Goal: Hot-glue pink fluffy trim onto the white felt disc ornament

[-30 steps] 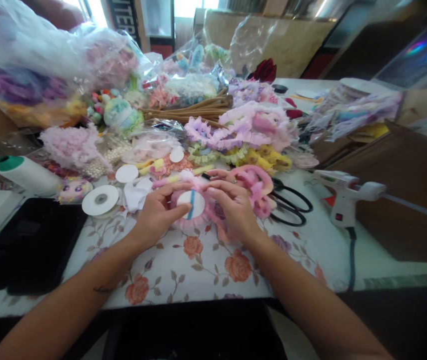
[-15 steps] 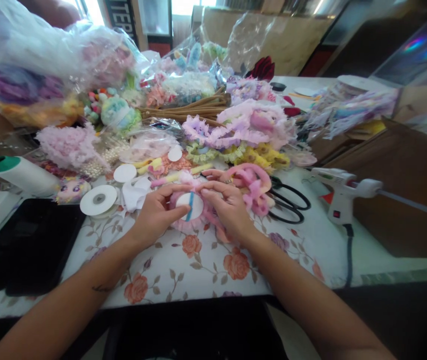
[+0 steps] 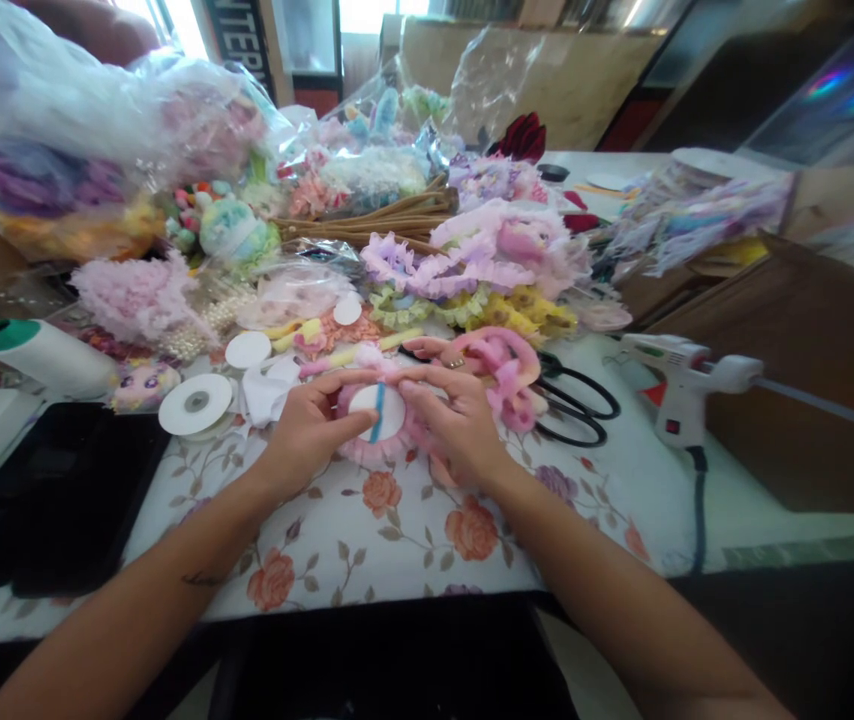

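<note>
Between my hands is a round pink ruffled piece [image 3: 371, 447] with a white disc [image 3: 391, 412] on its face and a blue strip [image 3: 377, 418] across the disc. My left hand [image 3: 318, 415] is closed on its left side, thumb pressed on the disc by the strip. My right hand [image 3: 448, 405] is closed on the right edge, fingertips meeting the left ones at the top. Fluffy pink trim [image 3: 506, 365] lies just beyond my right hand. Black-handled scissors [image 3: 577, 400] rest to the right of it, partly under the trim.
On the right lies a white glue gun [image 3: 678, 380] with its cord over the table edge, beside a cardboard box [image 3: 794, 380]. To the left are a white ribbon spool [image 3: 196, 404], a thread cone [image 3: 52, 355] and a black tablet [image 3: 59, 500]. Bagged trims and plush pieces [image 3: 239, 230] pile up behind.
The view has shifted very slightly. Both hands keep their hold on the pink ruffled piece, with the left thumb in almost the same spot.
</note>
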A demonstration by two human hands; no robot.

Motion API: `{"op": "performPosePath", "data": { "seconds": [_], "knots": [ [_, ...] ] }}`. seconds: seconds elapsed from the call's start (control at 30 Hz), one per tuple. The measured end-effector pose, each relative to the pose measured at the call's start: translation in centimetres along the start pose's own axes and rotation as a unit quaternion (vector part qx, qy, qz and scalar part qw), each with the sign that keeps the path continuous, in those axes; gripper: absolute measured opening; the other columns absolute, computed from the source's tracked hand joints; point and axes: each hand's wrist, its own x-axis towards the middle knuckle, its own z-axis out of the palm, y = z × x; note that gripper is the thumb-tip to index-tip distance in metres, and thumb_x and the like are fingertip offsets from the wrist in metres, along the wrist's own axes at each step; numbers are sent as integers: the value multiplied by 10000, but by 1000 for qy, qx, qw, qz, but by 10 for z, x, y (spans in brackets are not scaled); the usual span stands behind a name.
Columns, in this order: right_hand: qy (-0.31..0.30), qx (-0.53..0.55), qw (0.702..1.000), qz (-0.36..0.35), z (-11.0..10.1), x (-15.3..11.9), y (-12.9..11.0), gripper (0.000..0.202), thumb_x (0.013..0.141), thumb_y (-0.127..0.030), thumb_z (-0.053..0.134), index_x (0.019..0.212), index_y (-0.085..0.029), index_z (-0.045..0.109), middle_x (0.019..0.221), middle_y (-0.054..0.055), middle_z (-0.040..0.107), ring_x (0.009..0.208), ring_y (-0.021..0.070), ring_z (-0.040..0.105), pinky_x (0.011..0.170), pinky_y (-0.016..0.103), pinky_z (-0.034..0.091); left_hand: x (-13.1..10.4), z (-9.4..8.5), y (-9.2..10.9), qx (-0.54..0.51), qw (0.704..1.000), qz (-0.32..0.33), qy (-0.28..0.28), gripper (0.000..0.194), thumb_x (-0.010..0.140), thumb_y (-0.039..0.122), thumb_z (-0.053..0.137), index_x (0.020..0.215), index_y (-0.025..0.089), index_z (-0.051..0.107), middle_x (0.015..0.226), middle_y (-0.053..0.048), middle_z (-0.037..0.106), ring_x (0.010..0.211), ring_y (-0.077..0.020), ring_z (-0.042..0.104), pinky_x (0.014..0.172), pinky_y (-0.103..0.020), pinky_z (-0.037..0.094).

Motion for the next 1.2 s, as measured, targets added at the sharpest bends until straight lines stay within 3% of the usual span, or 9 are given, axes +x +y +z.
{"op": "performPosePath", "data": {
  "seconds": [0.13,0.37,0.53,0.6,0.8,1.2],
  "knots": [
    [29,20,999,22,0,1,-1,193,818,-199,586,755,-259,758,1123,37,623,1184,231,535,1056,409,371,0,0,0,7,1000,-10,-1,374,690,236,815,1056,258,743,1099,-37,719,988,-199,642,805,-264,518],
    [3,21,999,33,3,-1,2,161,826,-228,600,770,-260,748,1152,29,617,1192,233,540,1055,407,376,-1,0,4,15,1000,-9,-4,349,688,221,807,1031,230,745,1077,-53,720,978,-206,647,795,-278,527],
    [76,23,997,3,-2,2,1,178,838,-217,576,780,-256,740,1108,45,611,1164,231,542,1027,417,414,1,0,3,14,1000,2,27,366,665,245,830,1022,234,750,1164,-62,697,1114,-244,608,855,-292,519],
    [87,17,996,-17,-2,1,-1,189,846,-222,568,803,-266,747,1107,48,610,1154,232,545,1021,427,424,2,0,2,-8,999,-5,31,379,653,246,837,1020,225,747,1155,-68,698,1078,-247,624,822,-297,529],
    [25,-30,998,-47,0,-3,-5,213,843,-226,596,898,-315,781,1220,33,610,1217,243,520,1078,461,365,2,1,2,-69,997,-31,27,384,649,239,845,1019,228,741,1057,-46,708,916,-176,647,769,-260,535],
    [7,16,1000,-7,3,-2,2,200,830,-218,605,867,-304,781,1179,23,635,1181,229,557,1065,440,388,1,1,4,-66,997,-32,36,399,623,243,856,1005,209,748,1015,-57,714,885,-182,652,740,-261,538]
  ]
}}
